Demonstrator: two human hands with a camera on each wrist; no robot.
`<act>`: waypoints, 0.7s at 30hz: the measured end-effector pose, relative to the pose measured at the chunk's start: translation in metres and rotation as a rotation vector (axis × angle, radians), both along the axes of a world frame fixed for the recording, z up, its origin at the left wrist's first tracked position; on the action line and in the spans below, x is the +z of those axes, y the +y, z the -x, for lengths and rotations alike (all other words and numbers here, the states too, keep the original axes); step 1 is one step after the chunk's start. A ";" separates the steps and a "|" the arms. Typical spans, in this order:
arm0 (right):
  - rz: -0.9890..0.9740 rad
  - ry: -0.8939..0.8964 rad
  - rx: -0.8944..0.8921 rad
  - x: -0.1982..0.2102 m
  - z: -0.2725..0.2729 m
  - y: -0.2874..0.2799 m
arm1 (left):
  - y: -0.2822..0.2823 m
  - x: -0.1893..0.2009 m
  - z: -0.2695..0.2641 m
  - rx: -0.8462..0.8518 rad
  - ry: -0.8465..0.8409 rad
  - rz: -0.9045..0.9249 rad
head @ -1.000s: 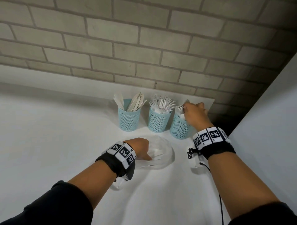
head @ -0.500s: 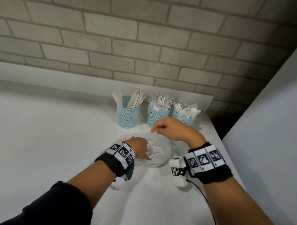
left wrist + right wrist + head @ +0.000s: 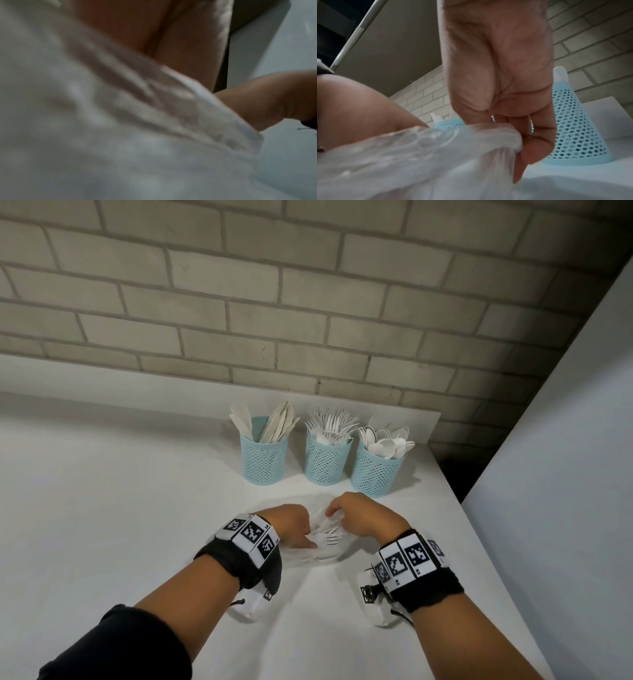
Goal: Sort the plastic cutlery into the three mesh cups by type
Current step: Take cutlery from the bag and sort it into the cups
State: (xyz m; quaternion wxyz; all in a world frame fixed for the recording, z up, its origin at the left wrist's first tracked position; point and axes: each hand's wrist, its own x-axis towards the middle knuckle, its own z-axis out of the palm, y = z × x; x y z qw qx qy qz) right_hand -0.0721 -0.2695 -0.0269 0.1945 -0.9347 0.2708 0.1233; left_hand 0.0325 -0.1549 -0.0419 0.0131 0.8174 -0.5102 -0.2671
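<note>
Since earlier, right hand [image 3: 363,517] had come back from the cups [image 3: 327,460] to frame centre, pinching the clear bag [image 3: 436,146]; left hand [image 3: 291,525] gripped it, forks [image 3: 329,537] between them.

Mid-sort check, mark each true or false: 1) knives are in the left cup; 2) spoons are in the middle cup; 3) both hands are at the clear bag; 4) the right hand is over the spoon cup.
1) True: knives stand in the left cup.
2) False: the middle cup holds forks; spoons fill the right cup.
3) True: left hand and right hand meet at the clear bag.
4) False: it is at the bag.
</note>
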 end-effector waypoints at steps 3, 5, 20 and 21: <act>-0.012 0.007 -0.008 0.000 0.000 -0.001 | 0.003 0.003 0.000 -0.022 -0.038 0.036; -0.025 0.004 -0.018 0.000 0.000 -0.001 | 0.005 0.003 0.002 -0.056 -0.087 0.049; -0.022 -0.003 -0.009 -0.002 0.000 -0.005 | 0.011 -0.004 -0.017 -0.080 -0.031 0.143; -0.027 -0.004 -0.011 -0.002 0.000 -0.005 | 0.011 -0.004 -0.019 -0.072 -0.009 0.147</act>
